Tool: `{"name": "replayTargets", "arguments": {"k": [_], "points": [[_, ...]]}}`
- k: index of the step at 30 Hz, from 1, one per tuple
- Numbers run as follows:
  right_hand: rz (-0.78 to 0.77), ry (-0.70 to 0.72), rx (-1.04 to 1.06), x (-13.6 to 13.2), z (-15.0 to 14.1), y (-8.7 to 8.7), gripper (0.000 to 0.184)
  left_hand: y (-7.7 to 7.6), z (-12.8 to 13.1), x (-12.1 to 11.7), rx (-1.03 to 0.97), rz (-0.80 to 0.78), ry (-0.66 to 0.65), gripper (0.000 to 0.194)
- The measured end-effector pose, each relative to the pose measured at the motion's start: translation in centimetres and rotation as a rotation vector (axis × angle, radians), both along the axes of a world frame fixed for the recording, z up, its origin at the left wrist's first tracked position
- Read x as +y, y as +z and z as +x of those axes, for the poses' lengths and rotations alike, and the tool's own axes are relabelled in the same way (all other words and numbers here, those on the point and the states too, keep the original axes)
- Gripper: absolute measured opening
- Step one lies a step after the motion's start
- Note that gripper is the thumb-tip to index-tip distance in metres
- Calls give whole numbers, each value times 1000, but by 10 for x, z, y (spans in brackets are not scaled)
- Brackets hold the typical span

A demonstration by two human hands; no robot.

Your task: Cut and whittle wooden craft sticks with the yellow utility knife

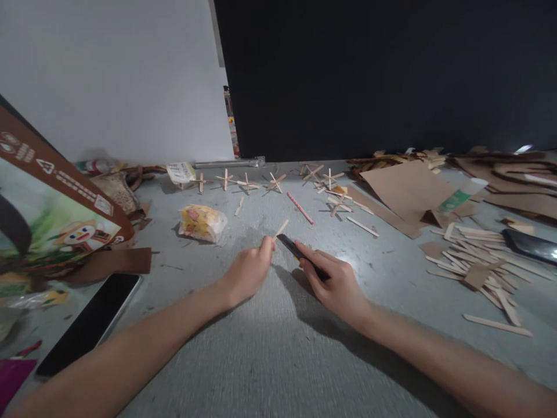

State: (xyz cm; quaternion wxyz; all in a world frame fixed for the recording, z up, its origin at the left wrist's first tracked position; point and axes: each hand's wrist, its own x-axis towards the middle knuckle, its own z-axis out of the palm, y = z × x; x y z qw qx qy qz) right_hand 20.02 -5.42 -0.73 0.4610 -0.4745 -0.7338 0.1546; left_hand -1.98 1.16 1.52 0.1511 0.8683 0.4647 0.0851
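Observation:
My left hand pinches a thin wooden stick that points up and to the right. In my right hand is a black utility knife, its tip close beside the stick; I cannot tell if the two touch. Beyond my hands, several small crossed-stick pieces stand in a row along the back. A red-and-white striped straw and a loose stick lie between that row and my right hand. Left of my hands sits a crumpled yellow snack wrapper.
Many loose wooden sticks are heaped at the right, near a dark phone and brown cardboard. On the left lie another phone and a large printed bag. A black panel rises at the back.

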Motion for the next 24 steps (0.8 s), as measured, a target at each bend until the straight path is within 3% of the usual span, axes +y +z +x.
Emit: {"name": "replayTargets", "arguments": {"k": [9,15,19,24], "points": [[-196,5,90,-1,-3,10,46,-3,1,0,-12,9,18,36],[-420,27,302,-1,-5,11,52,-5,-1,1,-57,-4,40,28],[-569,133,505,1,-7,8,65,-6,1,2,-264,-65,65,20],[-583,191,547,1,-7,7,70,-6,9,0,-612,-198,41,27]]}}
